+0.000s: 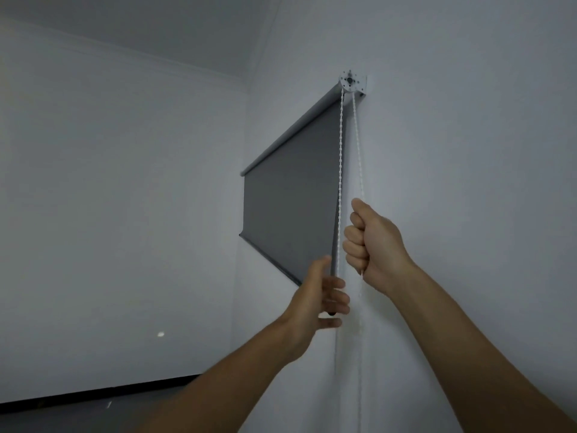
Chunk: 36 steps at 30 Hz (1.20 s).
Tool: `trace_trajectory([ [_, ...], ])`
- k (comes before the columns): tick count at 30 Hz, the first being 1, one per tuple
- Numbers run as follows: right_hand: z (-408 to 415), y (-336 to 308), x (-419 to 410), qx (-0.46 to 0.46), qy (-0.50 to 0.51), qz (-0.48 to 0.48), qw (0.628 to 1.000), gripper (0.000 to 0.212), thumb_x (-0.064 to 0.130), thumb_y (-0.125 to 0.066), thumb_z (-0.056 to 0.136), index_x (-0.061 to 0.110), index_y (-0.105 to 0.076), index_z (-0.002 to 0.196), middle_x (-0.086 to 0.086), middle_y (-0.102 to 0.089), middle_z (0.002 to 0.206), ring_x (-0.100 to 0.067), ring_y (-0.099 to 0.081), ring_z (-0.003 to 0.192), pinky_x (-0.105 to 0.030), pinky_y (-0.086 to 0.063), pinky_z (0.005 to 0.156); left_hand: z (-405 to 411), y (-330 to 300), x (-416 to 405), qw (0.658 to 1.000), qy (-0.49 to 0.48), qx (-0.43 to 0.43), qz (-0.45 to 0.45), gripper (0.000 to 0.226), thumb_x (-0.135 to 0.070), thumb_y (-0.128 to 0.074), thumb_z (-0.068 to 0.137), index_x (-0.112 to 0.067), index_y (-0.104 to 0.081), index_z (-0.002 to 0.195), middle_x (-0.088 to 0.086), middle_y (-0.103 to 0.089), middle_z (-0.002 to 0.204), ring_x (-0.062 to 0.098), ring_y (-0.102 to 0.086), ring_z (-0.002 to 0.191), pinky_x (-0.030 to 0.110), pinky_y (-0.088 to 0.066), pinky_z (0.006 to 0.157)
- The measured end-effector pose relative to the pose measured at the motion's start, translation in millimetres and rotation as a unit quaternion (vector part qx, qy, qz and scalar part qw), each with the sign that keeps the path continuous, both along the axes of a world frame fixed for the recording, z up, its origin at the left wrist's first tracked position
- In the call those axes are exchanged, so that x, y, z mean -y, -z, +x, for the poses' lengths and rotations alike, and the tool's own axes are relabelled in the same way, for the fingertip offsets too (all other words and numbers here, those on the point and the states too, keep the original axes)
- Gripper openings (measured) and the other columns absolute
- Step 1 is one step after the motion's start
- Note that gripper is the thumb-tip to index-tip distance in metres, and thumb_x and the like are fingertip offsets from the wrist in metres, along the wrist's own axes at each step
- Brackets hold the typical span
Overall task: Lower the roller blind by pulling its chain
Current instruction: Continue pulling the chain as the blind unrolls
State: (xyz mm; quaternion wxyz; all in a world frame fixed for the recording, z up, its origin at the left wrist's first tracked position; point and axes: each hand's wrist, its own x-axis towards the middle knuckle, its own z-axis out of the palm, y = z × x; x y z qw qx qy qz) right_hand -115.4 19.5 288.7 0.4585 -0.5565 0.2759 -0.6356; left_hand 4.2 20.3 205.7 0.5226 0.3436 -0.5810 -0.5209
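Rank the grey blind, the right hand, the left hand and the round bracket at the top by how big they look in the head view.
1. grey blind, clearly largest.
2. right hand and left hand: look alike, so not ranked apart.
3. round bracket, smallest, though it is farthest from the camera.

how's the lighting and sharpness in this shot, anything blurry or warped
Head view: dim, flat, bluish-grey light, no glare or hard shadows; the left hand is smeared at the fingers, the right hand gripping the chain is sharper; wide-angle distortion slants the roller blind.
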Motion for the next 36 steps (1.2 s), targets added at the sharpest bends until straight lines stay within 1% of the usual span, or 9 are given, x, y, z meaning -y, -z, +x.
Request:
trace_trajectory([
  [8,18.5,65.7,-22.0,-0.045,0.010,0.004,0.999,0.049,0.041,-0.045,0.103,0.023,-0.040,0.058,0.002,-0.026,0.045,-0.010,-0.021,0.034,-0.018,-0.013,0.038,-4.1,-63.1,3.3,0.999,0.021,-0.001,-0.024,0.062,-0.067,-0.046,0.089,-0.008,-0.060,0.103,0.008,-0.065,0.084,0.024,-0.061,0.081,0.036,-0.049,0.077],
  [13,31.2,98.8,-34.5,-0.113,-0.029,0.026,0.993,0.056,0.047,-0.045,0.102,0.028,-0.036,0.050,0.003,-0.029,0.045,-0.010,-0.023,0.035,-0.018,-0.019,0.037,-10.2,-99.8,0.5,0.998,0.039,0.045,0.004,0.039,-0.049,-0.062,0.089,-0.012,-0.057,0.095,0.003,-0.064,0.068,0.019,-0.064,0.059,0.029,-0.053,0.057],
  [15,33.1,109.0,-37.3,-0.118,-0.037,0.017,0.992,0.054,0.044,-0.045,0.102,0.027,-0.033,0.052,0.004,-0.028,0.044,-0.009,-0.022,0.034,-0.017,-0.019,0.037,-12.7,-106.6,-0.5,0.996,0.061,0.056,0.033,0.028,-0.038,-0.064,0.090,-0.016,-0.053,0.077,-0.003,-0.046,0.052,0.012,-0.045,0.041,0.020,-0.041,0.039],
  [17,30.3,111.0,-36.7,-0.119,-0.034,0.016,0.992,0.055,0.039,-0.046,0.103,0.027,-0.032,0.051,0.004,-0.027,0.044,-0.009,-0.020,0.035,-0.017,-0.019,0.037,-16.6,-106.2,0.8,0.997,0.052,0.041,0.049,0.043,-0.029,-0.055,0.095,-0.022,-0.035,0.058,-0.007,-0.025,0.045,0.009,-0.021,0.034,0.016,-0.020,0.029],
  [20,24.2,104.6,-32.6,-0.111,-0.016,0.054,0.992,0.045,0.024,-0.041,0.096,0.021,-0.038,0.052,0.002,-0.032,0.044,-0.011,-0.025,0.037,-0.019,-0.020,0.039,-23.4,-102.8,3.7,1.000,0.020,-0.003,0.023,0.047,-0.020,-0.044,0.095,-0.026,-0.022,0.055,-0.008,-0.019,0.042,0.009,-0.014,0.031,0.013,-0.013,0.028],
  [22,20.9,99.0,-28.8,-0.081,0.012,0.051,0.995,0.038,0.022,-0.035,0.095,0.012,-0.052,0.062,-0.004,-0.048,0.047,-0.017,-0.045,0.041,-0.024,-0.030,0.044,-23.2,-100.9,0.9,1.000,0.013,-0.023,-0.010,0.046,-0.018,-0.043,0.094,-0.026,-0.022,0.054,-0.008,-0.019,0.042,0.010,-0.015,0.031,0.013,-0.014,0.030],
  [27,4.1,78.4,-15.9,-0.020,0.072,0.020,0.997,0.050,0.047,-0.036,0.098,0.008,-0.067,0.094,-0.011,-0.070,0.078,-0.024,-0.065,0.072,-0.036,-0.046,0.061,-18.4,-89.7,-8.3,0.999,-0.008,-0.017,-0.050,0.051,-0.018,-0.045,0.093,-0.026,-0.027,0.046,-0.008,-0.024,0.041,0.010,-0.017,0.033,0.014,-0.019,0.032],
  [31,1.5,50.4,-9.6,-0.029,0.048,-0.003,0.998,0.044,0.055,-0.044,0.089,0.023,-0.070,0.072,0.000,-0.068,0.061,-0.015,-0.065,0.057,-0.032,-0.051,0.054,-22.1,-65.0,-18.2,0.999,-0.026,0.016,-0.042,0.038,-0.026,-0.050,0.090,-0.020,-0.056,0.054,-0.004,-0.047,0.043,0.011,-0.038,0.034,0.022,-0.043,0.040],
  [36,-4.3,14.6,0.1,-0.052,0.021,0.051,0.997,0.048,0.056,-0.056,0.086,0.015,-0.063,0.110,-0.012,-0.080,0.088,-0.028,-0.075,0.083,-0.039,-0.060,0.070,-24.9,-39.9,-25.6,0.997,-0.033,0.062,-0.044,0.028,-0.021,-0.045,0.090,-0.019,-0.038,0.063,-0.008,-0.031,0.042,0.007,-0.024,0.034,0.018,-0.019,0.036],
])
